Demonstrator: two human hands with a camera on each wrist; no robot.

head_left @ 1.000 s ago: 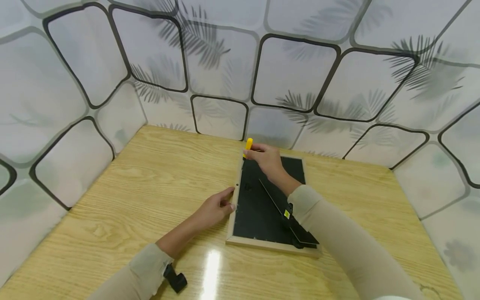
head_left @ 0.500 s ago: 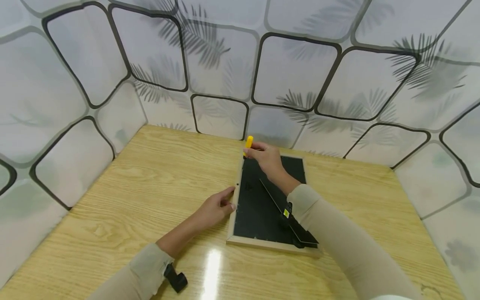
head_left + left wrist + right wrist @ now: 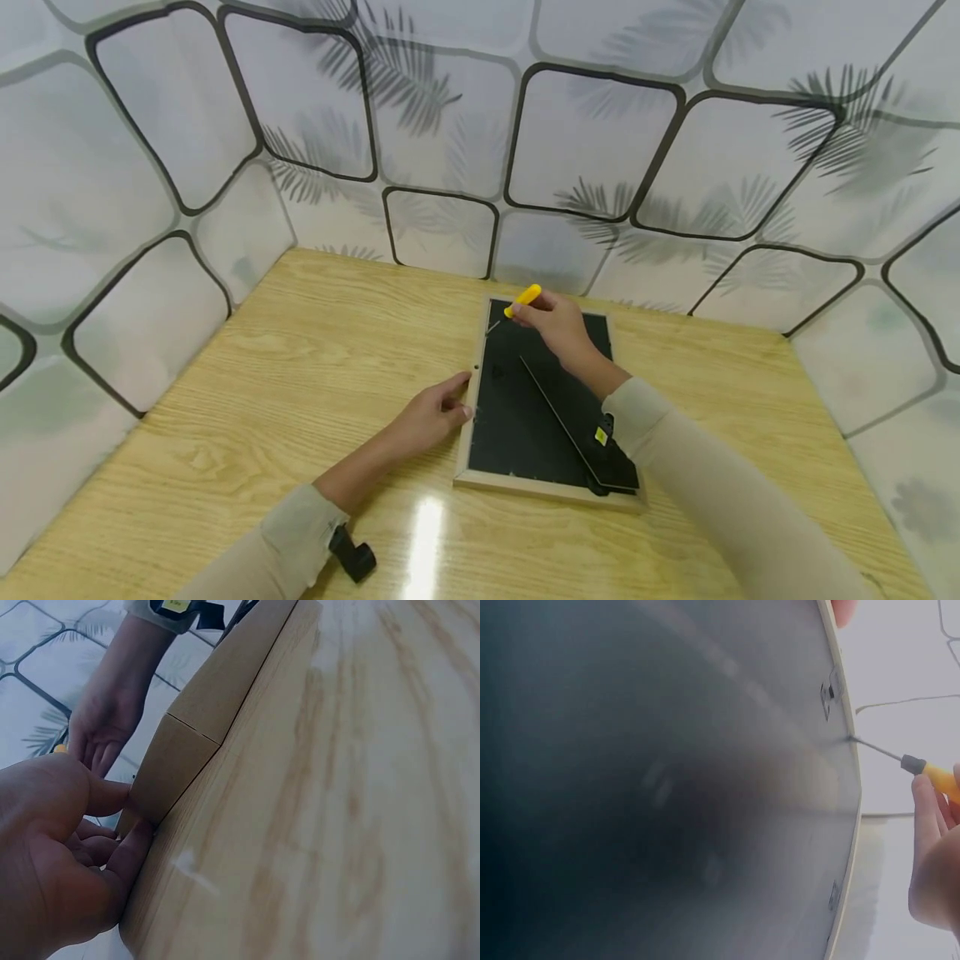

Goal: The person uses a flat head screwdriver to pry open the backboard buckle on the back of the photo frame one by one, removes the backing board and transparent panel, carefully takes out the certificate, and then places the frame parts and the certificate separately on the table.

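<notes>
In the head view, a picture frame (image 3: 551, 492) with pale wooden edges lies back side up on the table, its black backing (image 3: 502, 433) showing. A black stand leg (image 3: 558, 408) rises at a slant from that backing. My right hand (image 3: 558, 329) pinches the yellow handle of a screwdriver (image 3: 523, 300). Leaning to the right, the screwdriver has its thin shaft pointing at the frame's left inner edge. The right wrist view has the screwdriver (image 3: 930, 776) tip touching near that edge, beside a small metal clip (image 3: 829, 691). My left hand (image 3: 427, 421) holds the frame's left side by thumb and fingers.
The frame lies on a wood-grain table (image 3: 337, 333). Patterned wall covering (image 3: 442, 125) rises behind the table and at both sides. A black wrist camera (image 3: 351, 557) sits on the left sleeve; another is at the right cuff, above the stand leg.
My right hand has shifted right, and the screwdriver has tipped from nearly upright to a rightward lean. Its tip is now slightly nearer along the frame's left edge. My left hand stays put.
</notes>
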